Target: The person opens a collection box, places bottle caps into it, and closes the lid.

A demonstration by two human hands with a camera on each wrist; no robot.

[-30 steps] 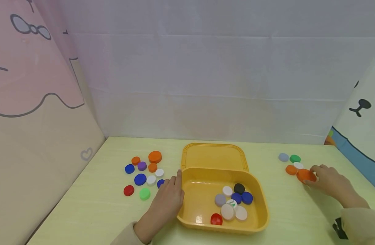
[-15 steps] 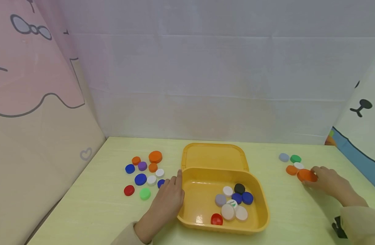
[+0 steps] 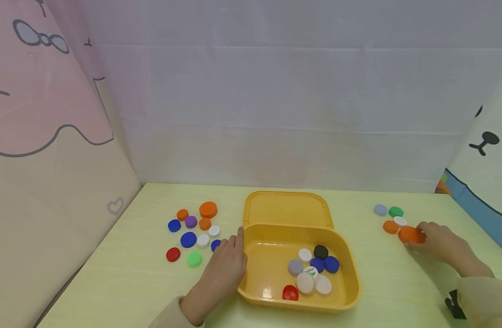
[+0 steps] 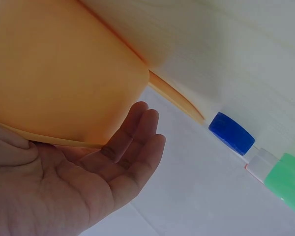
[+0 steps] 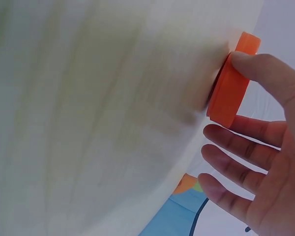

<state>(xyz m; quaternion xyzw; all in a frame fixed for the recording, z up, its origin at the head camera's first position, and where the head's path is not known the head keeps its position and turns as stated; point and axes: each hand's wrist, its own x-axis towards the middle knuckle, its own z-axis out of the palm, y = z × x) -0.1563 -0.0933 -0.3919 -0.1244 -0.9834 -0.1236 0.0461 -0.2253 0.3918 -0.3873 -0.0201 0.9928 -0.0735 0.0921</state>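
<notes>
In the head view my right hand (image 3: 445,248) pinches a large orange bottle cap (image 3: 412,235) on the right side of the table. The right wrist view shows the thumb on one side of this cap (image 5: 229,91) and the index finger behind it; the other fingers are loosely bent. My left hand (image 3: 224,264) rests at the left rim of a yellow plastic box (image 3: 353,278), its index finger along the rim. In the left wrist view, relaxed fingers (image 4: 140,152) lie beside the outer wall of the box. Several caps lie inside, including a red cap (image 3: 290,293) and a black cap (image 3: 321,252).
Behind the box lies its yellow lid (image 3: 287,209). Loose caps are spread at the left, among them a purple cap (image 3: 191,222) and a light green cap (image 3: 194,259). Near the right hand are a green cap (image 3: 396,212) and a smaller orange cap (image 3: 390,227).
My right hand and the large orange cap have shifted very slightly to the right in the head view. The left hand stays at the box's rim.
</notes>
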